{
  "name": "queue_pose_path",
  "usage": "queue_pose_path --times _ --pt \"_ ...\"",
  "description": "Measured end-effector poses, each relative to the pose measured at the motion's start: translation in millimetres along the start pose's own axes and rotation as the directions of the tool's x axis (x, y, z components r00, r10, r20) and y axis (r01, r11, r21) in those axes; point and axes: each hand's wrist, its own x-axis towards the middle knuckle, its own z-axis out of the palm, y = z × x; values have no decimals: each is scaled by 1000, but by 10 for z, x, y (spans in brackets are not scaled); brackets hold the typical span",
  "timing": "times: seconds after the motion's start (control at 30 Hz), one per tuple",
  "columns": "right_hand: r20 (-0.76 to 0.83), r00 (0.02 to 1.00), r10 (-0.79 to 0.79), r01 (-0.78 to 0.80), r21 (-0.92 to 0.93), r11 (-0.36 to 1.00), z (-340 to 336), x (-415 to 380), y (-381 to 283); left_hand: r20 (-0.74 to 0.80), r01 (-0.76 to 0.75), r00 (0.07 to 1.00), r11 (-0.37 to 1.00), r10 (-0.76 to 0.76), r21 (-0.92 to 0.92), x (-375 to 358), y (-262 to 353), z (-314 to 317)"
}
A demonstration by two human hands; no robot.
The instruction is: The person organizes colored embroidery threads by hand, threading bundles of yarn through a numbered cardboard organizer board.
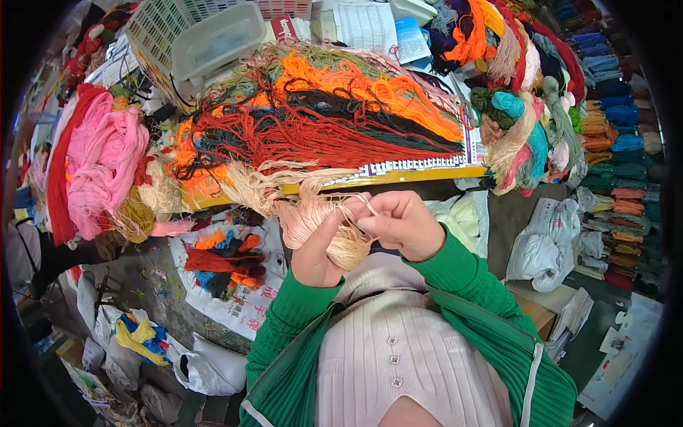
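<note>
A cream and peach skein of yarn (324,226) hangs in front of my body at the near edge of the table. My left hand (321,249) is closed around it, with the thumb along its right side. Strands run from the skein to my right hand (407,222), whose thumb and index finger pinch them. Beyond both hands lies a long spread of red yarn (320,136), with black yarn (356,107) and orange yarn (398,98) beside it. A beige bundle of yarn (252,186) sits at the table edge, just left of the skein.
Pink yarn (107,153) hangs at the left of the table. A clear plastic tub (217,43) and a white basket (153,35) stand at the back. White plastic bags (544,245) lie on the floor at right, near rows of coloured skeins (626,142).
</note>
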Motion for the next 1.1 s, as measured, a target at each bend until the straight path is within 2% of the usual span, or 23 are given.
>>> queue_pose_path --times 0.03,0.17,0.23,0.37,0.43,0.47,0.57,0.7,0.77,0.83,0.9,0.97,1.0,1.1 --pt "-21 1000 -16 13 -112 994 0 23 31 13 -1 1000 1000 1 10 5 3 22" --pt "-43 998 -54 45 -174 984 -2 55 79 56 -4 998 1000 2 27 4 6 19" --pt "-46 995 -88 83 -107 991 -9 65 100 71 11 997 1000 -12 9 6 0 -12" --pt "-21 999 -48 47 -19 999 -100 28 86 143 72 988 996 -63 -58 1 -30 -56" --pt "92 995 -44 24 208 978 -172 32 95 128 88 989 993 -78 -75 -2 -49 -75" --pt "92 995 -24 2 237 972 -174 28 87 114 106 989 990 -95 -91 -6 -54 -82" --pt "138 990 -35 10 177 984 -100 12 74 116 149 984 982 -136 -115 -22 -57 -93" --pt "160 986 -43 22 126 992 -109 0 93 78 111 991 992 -106 -55 -32 -65 -89" --pt "84 995 51 -71 258 963 -142 1 74 182 46 983 994 -27 -96 -21 -93 -97" --pt "60 996 65 -77 235 969 -64 -13 45 151 32 988 998 -23 -57 -51 -83 -78" --pt "-70 996 50 -54 -54 997 59 -17 17 123 24 992 1000 -21 -19 -70 -91 -77" --pt "-88 995 49 -54 -52 997 49 11 91 136 -7 991 986 -16 167 -77 -93 -77" --pt "-65 997 33 -36 -43 998 42 25 121 71 -109 993 955 93 275 -90 -98 16" --pt "-52 998 29 -30 -20 999 70 15 107 122 -93 990 976 70 199 -97 -47 31"
